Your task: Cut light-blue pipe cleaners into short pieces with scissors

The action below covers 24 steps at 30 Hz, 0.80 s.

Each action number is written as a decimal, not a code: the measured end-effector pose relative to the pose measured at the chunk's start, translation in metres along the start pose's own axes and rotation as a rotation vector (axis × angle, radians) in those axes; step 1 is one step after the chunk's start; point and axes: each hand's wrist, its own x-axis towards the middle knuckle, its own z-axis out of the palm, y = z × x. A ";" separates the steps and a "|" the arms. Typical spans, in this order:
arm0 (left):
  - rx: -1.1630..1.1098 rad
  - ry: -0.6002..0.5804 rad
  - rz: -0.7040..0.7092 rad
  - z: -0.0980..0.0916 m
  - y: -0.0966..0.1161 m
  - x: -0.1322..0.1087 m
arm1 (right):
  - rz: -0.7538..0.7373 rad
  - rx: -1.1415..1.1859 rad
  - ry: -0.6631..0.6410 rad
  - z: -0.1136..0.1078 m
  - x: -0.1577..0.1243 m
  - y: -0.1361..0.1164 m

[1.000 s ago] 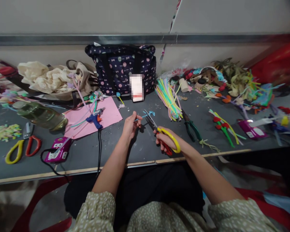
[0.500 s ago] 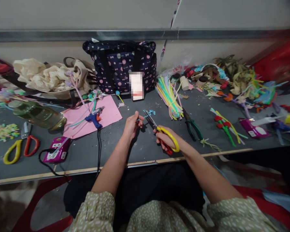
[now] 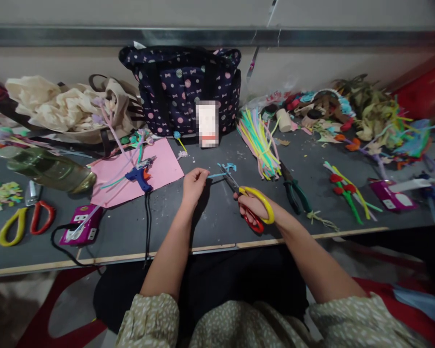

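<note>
Pinched in the fingers of my left hand [image 3: 195,184] is a thin blue pipe cleaner [image 3: 215,175], its free end pointing right. My right hand [image 3: 253,208] is wrapped round the handles of scissors [image 3: 255,195], one loop yellow and one red. The blades meet the pipe cleaner near its free end; whether they have cut through I cannot tell. Several short blue pieces [image 3: 232,167] lie on the table just beyond the blade tips.
Behind my hands a phone [image 3: 207,125] leans on a dark patterned bag [image 3: 181,92]. Right of it lie bundled pipe cleaners [image 3: 259,145] and green-handled pliers [image 3: 297,191]. On the left are a blue glue gun [image 3: 139,179] on pink paper [image 3: 166,159], a bottle [image 3: 50,169] and second scissors [image 3: 39,217].
My left hand has drawn a little left, and more of the blue pipe cleaner shows between it and the blades. The scissors have shifted slightly right. The whole view has tilted a little.
</note>
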 end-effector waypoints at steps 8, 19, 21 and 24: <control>0.079 -0.067 -0.001 -0.001 0.003 -0.003 | 0.010 -0.083 0.052 0.005 0.006 0.001; -0.068 -0.041 -0.007 0.001 0.008 -0.001 | -0.049 -0.044 0.120 0.008 0.013 0.017; -0.130 -0.027 -0.013 0.000 0.008 0.000 | -0.055 -0.004 0.125 0.008 0.008 0.015; -0.206 -0.028 -0.027 -0.003 0.007 0.002 | -0.034 0.112 0.120 0.007 -0.006 0.011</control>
